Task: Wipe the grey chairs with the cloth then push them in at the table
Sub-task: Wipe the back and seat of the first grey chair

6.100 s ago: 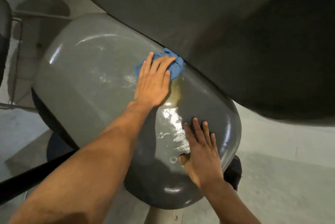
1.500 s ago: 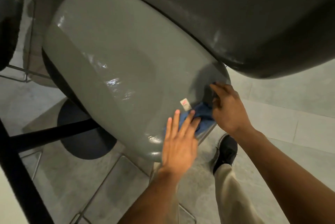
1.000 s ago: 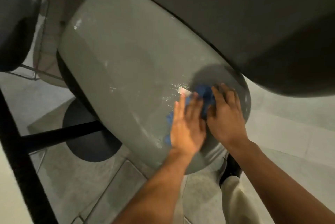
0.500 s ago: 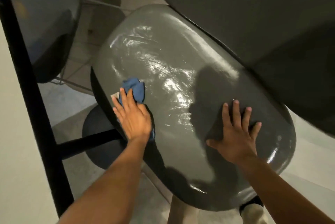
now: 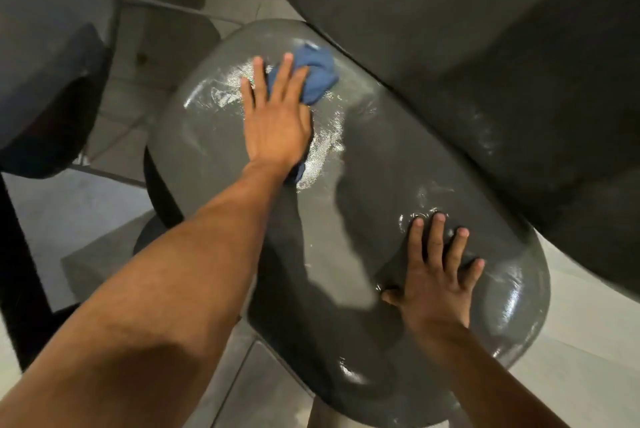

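A glossy grey chair point(image 5: 381, 185) fills the middle of the head view, its curved surface streaked with wet marks. My left hand point(image 5: 273, 123) lies flat with straight fingers on a crumpled blue cloth point(image 5: 311, 78), pressing it against the chair's upper left part. My right hand point(image 5: 436, 275) rests flat on the chair's lower right part, fingers spread, holding nothing. A large dark rounded surface point(image 5: 485, 64), table or chair back I cannot tell, overhangs the chair at the upper right.
Another dark chair point(image 5: 48, 64) stands at the left edge. A black frame bar point(image 5: 17, 272) runs down the lower left. Grey tiled floor point(image 5: 571, 358) shows around the chair. A trouser leg point(image 5: 325, 417) is at the bottom edge.
My left hand has slid the blue cloth from the chair's left edge up toward its top. My right hand stays flat on the lower right part.
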Tool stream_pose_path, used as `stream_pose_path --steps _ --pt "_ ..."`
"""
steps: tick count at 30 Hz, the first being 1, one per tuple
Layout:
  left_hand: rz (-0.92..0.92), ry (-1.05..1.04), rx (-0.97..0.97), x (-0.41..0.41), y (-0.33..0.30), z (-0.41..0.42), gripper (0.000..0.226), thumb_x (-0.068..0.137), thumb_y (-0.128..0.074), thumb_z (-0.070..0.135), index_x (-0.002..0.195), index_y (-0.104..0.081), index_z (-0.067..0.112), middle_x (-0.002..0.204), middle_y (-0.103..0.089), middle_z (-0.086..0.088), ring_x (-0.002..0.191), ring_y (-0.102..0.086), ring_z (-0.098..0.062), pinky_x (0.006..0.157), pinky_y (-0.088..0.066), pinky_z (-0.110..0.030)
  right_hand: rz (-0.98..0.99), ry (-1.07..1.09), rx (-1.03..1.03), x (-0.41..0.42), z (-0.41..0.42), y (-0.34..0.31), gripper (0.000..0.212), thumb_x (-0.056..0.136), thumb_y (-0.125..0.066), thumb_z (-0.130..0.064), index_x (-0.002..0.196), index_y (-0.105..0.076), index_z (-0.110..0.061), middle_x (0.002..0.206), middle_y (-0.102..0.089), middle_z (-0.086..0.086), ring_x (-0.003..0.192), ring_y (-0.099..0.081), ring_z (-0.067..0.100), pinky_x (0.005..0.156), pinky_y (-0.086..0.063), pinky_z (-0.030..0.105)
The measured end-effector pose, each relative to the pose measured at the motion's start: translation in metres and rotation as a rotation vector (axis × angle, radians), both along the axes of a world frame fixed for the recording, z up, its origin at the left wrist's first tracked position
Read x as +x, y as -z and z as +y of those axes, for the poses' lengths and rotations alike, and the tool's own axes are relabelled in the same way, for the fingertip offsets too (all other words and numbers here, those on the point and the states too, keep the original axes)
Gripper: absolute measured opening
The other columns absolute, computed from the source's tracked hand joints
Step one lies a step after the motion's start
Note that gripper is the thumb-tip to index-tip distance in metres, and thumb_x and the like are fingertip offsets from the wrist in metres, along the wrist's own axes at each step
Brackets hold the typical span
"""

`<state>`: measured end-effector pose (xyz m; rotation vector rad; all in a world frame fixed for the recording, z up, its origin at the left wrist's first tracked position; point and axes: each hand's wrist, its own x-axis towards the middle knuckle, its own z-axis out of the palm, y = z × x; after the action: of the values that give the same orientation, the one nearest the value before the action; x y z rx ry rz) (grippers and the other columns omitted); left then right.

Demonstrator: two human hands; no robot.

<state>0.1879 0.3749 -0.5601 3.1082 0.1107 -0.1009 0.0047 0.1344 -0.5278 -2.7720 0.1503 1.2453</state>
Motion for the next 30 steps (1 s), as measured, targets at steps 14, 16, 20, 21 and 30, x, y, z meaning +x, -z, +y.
stream_pose_path --steps 14,16,20,21,30 --pt "-0.007 -0.048 -0.015 0.009 -0.007 0.026 0.062 0.096 -0.046 0.023 0.157 -0.037 0.021 0.170 -0.020 0.000 0.156 -0.007 -0.043 0.126 -0.004 -0.057 0.002 -0.020 0.004 -0.001 -0.005 0.000 0.130 0.085 -0.066 -0.062 0.150 0.037 -0.017 0.155 0.046 0.012 0.147 0.031 0.044 0.119 0.002 0.067" --pt "-0.045 -0.322 -0.044 0.003 -0.017 0.067 0.064 0.097 -0.043 0.023 0.160 -0.031 0.021 0.171 -0.018 0.001 0.157 -0.004 -0.041 0.127 -0.003 -0.056 0.002 -0.021 0.001 -0.001 -0.004 0.001 0.131 0.085 -0.067 -0.062 0.150 0.037 -0.016 0.155 0.045 0.012 0.146 0.031 0.045 0.119 0.001 0.068" --pt "-0.113 -0.658 -0.167 -0.043 -0.015 0.087 0.065 0.096 -0.037 0.022 0.161 -0.028 0.017 0.170 -0.021 -0.003 0.157 -0.008 -0.040 0.126 -0.010 -0.051 0.021 -0.003 0.023 0.001 -0.004 0.000 0.128 0.086 -0.067 -0.060 0.151 0.036 -0.018 0.155 0.046 0.011 0.145 0.034 0.044 0.119 0.002 0.069" --pt "-0.140 -0.732 -0.187 -0.058 -0.012 0.083 0.065 0.096 -0.035 0.023 0.160 -0.029 0.016 0.170 -0.022 -0.004 0.156 -0.013 -0.039 0.124 -0.013 -0.047 0.022 0.002 0.032 0.001 -0.004 0.000 0.127 0.087 -0.067 -0.058 0.151 0.035 -0.018 0.155 0.045 0.011 0.145 0.034 0.044 0.119 0.003 0.069" --pt "-0.055 -1.032 -0.273 -0.163 0.003 -0.013 0.063 0.101 -0.042 0.019 0.162 -0.025 0.013 0.171 -0.014 -0.010 0.155 -0.014 -0.041 0.122 -0.019 -0.057 0.013 0.047 0.172 0.003 -0.021 -0.007 0.114 0.092 -0.068 -0.040 0.157 0.023 -0.024 0.163 0.034 0.002 0.149 0.030 0.038 0.120 0.005 0.066"
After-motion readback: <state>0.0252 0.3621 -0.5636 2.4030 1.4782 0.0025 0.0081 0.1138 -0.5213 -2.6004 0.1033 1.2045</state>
